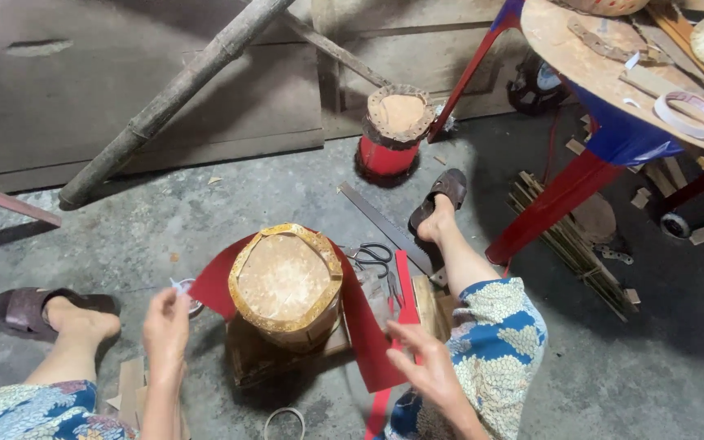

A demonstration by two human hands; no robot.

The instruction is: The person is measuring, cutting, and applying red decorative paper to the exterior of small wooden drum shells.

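Note:
A small drum [285,283] with a pale skin top and a gold rim band stands on a wooden block between my legs. A red paper sheet [364,330] wraps loosely around its side. My left hand [166,327] is raised left of the drum, its fingertips pinching a small whitish piece [179,286]. My right hand [427,365] hovers right of the drum with fingers spread, over the edge of the red sheet, holding nothing that I can see.
Scissors [372,257], a metal ruler [385,226] and a red strip [403,281] lie on the concrete floor beyond the drum. A second red drum [393,134] stands farther back. A round table [613,73] with red legs is at right, bamboo sticks [568,240] beneath it.

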